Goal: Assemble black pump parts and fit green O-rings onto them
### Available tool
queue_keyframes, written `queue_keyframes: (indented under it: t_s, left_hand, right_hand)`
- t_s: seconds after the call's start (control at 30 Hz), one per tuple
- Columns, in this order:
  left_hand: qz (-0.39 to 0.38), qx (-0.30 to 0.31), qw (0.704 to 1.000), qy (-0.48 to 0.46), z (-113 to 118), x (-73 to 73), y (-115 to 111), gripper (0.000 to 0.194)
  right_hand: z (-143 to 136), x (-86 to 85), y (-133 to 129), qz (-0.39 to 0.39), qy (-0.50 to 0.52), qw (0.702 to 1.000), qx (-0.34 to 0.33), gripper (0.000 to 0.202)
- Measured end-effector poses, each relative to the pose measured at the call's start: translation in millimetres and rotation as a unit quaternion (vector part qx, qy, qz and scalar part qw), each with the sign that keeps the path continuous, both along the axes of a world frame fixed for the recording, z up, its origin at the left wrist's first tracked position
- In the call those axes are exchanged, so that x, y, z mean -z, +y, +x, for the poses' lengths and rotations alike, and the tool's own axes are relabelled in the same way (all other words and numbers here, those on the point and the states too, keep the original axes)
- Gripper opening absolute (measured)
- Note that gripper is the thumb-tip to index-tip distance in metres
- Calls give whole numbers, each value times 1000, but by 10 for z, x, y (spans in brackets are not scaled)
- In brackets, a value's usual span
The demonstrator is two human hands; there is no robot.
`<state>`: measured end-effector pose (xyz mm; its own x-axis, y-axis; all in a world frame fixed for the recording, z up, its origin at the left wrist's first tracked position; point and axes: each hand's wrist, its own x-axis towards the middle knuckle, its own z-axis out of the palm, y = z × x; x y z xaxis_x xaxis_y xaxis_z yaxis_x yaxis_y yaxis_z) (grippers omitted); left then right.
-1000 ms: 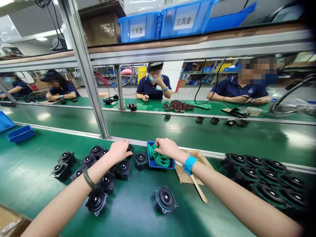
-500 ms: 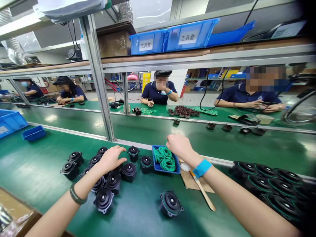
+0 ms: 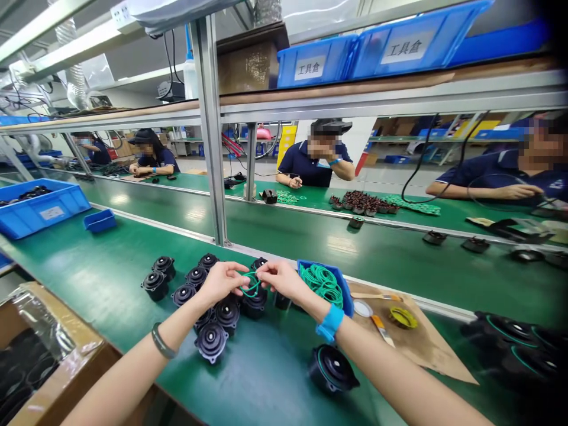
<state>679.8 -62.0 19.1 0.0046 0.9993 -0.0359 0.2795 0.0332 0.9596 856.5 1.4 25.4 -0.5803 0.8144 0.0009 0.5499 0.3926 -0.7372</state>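
Note:
Between my two hands is a thin green rubber ring [image 3: 251, 286]. My left hand [image 3: 225, 280] pinches its left side, and my right hand [image 3: 280, 279] grips it from the right with the fingertips. Below and around them stand several round black motor housings [image 3: 212, 341], some partly hidden by my hands. To the right of my right hand, a blue tray [image 3: 347, 294] holds a heap of green rubber rings [image 3: 322, 284]. A single black housing with a green ring on it [image 3: 332, 368] sits apart, under my right forearm.
Brown cardboard [image 3: 426, 337] at right carries a brush [image 3: 382, 330], a white lid [image 3: 362, 307] and a yellow round piece [image 3: 403, 318]. More ringed housings [image 3: 517, 343] stand far right. A metal post [image 3: 212, 130] rises ahead. Co-workers sit across the line. An open carton [image 3: 80, 343] is at lower left.
My right hand has come from the blue tray leftward to my left hand. A green ring is now held between both hands. The view has turned left.

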Motion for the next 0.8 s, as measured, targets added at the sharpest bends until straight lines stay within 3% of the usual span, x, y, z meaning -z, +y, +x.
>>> queue_keyframes:
  t_s: [0.2,0.27,0.37,0.47,0.57,0.8]
  left_hand:
    - [41,-46,994,89,-214,-123,-195,19]
    - [75,-31,980,184,-187,-184,-296,18]
    - [126,23,905,405,-47,-226,-432,31]
    - [94,79,830,545,129,-198,-507,40]
    - [61,93,798,592,242,-136,-503,32]
    - [41,78,795,600,284,-54,-392,33]
  right_hand:
    - [72,92,48,37,-41,998,-15,20]
    - [66,86,44,58,-59,996,-33,22]
    - [65,64,29,95,-84,990,-68,28]
    - [124,42,-6,142,-104,979,-101,35]
    - [226,41,-53,173,-129,966,-145,33]
    - [367,69,-96,225,-182,939,-187,32]
